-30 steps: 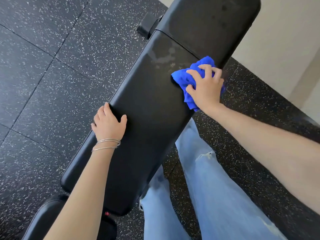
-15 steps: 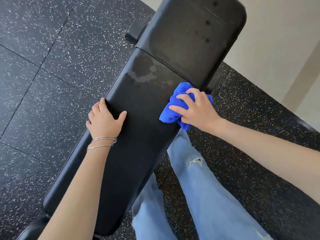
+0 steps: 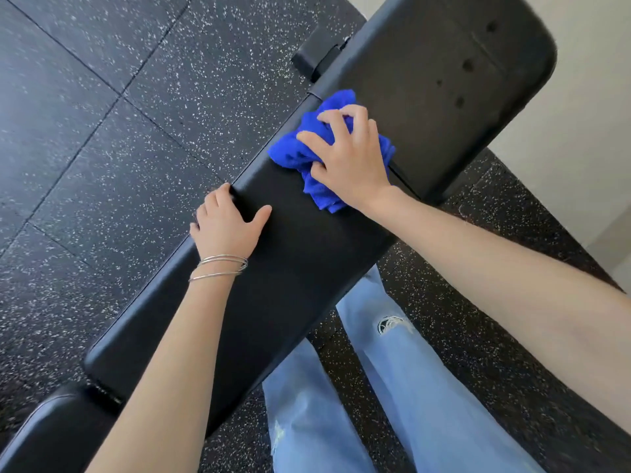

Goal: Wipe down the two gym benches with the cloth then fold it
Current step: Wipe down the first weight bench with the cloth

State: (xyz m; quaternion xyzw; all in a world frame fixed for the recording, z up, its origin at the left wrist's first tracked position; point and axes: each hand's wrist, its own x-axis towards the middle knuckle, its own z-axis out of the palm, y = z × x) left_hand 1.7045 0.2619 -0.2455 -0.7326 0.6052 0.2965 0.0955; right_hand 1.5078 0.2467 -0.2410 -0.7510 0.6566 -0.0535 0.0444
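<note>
So, left hand (image 3: pixel 227 230) gripping bench (image 3: pixel 300 268) edge, right hand (image 3: pixel 351 158) bunching cloth (image 3: pixel 290 153) (seam)

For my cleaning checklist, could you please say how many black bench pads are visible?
3: a long pad in the middle, a wider pad beyond the cloth, and a third pad at the bottom-left corner, partly cut off. Others may be hidden.

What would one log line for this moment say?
step: wipe bench | right hand: grips cloth on bench | left hand: holds bench edge
</note>
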